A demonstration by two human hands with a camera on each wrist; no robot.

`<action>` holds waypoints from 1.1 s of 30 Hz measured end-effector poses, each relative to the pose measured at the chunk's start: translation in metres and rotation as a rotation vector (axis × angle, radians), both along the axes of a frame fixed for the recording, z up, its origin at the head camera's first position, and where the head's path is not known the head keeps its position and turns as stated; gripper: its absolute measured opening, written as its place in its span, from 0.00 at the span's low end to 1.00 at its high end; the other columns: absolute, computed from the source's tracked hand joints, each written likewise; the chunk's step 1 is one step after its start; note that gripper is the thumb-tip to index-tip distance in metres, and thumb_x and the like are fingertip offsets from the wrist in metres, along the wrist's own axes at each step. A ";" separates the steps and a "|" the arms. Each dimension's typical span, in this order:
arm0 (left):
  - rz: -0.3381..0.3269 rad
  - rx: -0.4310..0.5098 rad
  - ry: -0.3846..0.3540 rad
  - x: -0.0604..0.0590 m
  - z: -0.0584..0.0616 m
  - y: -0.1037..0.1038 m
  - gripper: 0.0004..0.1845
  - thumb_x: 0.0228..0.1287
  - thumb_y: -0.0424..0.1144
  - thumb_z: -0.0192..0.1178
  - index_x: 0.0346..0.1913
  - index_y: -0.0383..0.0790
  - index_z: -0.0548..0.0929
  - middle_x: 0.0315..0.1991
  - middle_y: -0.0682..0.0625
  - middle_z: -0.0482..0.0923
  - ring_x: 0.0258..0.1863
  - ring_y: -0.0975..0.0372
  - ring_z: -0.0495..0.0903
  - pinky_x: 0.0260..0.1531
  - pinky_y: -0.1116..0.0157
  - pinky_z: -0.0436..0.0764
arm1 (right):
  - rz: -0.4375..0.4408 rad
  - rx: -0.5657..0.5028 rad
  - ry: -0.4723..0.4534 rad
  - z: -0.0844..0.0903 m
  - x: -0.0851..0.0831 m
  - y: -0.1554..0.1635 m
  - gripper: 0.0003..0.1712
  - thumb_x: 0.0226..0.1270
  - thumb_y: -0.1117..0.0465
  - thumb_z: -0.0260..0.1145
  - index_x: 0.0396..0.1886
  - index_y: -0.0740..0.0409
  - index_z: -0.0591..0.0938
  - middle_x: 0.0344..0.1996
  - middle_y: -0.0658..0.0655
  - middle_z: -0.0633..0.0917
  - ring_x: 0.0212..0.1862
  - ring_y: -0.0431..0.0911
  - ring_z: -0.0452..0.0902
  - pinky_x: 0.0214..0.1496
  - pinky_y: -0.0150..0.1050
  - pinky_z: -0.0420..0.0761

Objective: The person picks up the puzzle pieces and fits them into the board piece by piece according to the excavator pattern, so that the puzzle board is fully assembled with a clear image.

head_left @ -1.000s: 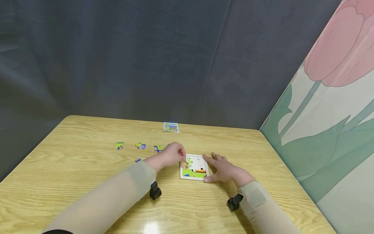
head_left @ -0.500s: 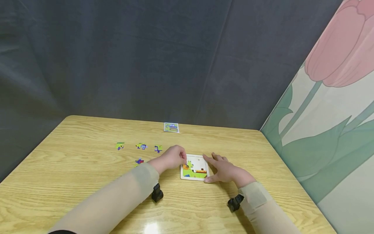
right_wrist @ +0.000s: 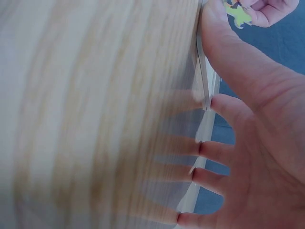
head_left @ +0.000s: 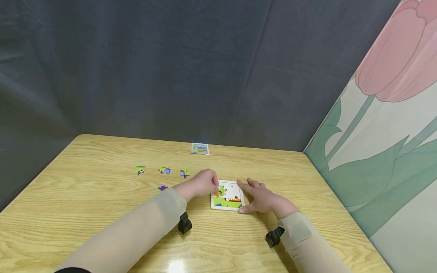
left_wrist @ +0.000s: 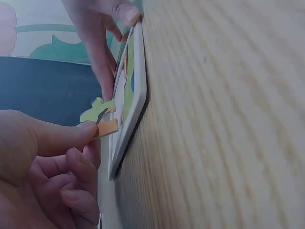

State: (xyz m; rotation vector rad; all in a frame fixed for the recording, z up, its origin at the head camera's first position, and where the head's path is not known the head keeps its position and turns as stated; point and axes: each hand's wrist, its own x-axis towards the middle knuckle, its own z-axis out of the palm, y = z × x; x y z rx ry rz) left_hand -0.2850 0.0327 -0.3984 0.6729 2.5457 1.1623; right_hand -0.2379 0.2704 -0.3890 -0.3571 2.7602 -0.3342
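Left hand [head_left: 201,184] at the tray's 9 o'clock edge, grip pinched on a green-and-orange piece [left_wrist: 101,120] between thumb and forefinger. Piece held tilted just above the tray [head_left: 227,206], over its left half, edge near the frame but contact not clear in the left wrist view. Other fingers of that hand curled under, holding nothing more.

Right hand [head_left: 261,197] laid flat at the tray's 3 o'clock side, grip released: fingers straight and spread on the counter [head_left: 102,212], thumb pressed along the tray's near right corner. Fingertips seen touching the tray's rim [right_wrist: 206,81] in the right wrist view.

Tray flat on the counter, slightly right of centre, lower half already filled with green, blue and orange, upper part white.

Four loose pieces well apart from the tray toward 10 o'clock: three in a row [head_left: 140,170] [head_left: 165,170] [head_left: 184,173], a fourth [head_left: 162,187] nearer, just beside the left forearm. Small picture card [head_left: 200,148] at 12 o'clock, near the far edge. Dark cloth behind the counter; tulip panel at 3 o'clock.
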 end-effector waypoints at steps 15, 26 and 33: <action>-0.004 0.012 -0.024 -0.002 -0.002 -0.001 0.09 0.58 0.28 0.68 0.27 0.39 0.78 0.22 0.51 0.71 0.20 0.62 0.67 0.22 0.67 0.68 | -0.006 -0.003 -0.006 0.001 0.000 -0.001 0.58 0.52 0.35 0.72 0.79 0.44 0.55 0.76 0.67 0.50 0.74 0.68 0.43 0.63 0.71 0.56; -0.009 -0.142 0.042 -0.001 -0.005 0.001 0.09 0.60 0.33 0.69 0.30 0.43 0.77 0.28 0.51 0.73 0.29 0.59 0.72 0.31 0.63 0.71 | -0.003 -0.001 0.002 0.001 0.000 -0.001 0.59 0.52 0.34 0.72 0.79 0.43 0.55 0.76 0.67 0.51 0.74 0.68 0.44 0.63 0.71 0.56; -0.005 -0.189 0.098 0.001 -0.005 0.002 0.14 0.57 0.36 0.72 0.37 0.42 0.75 0.32 0.51 0.73 0.31 0.58 0.72 0.34 0.63 0.71 | -0.005 -0.002 -0.001 0.002 0.001 -0.002 0.58 0.52 0.35 0.72 0.79 0.43 0.55 0.76 0.67 0.51 0.74 0.68 0.45 0.62 0.72 0.56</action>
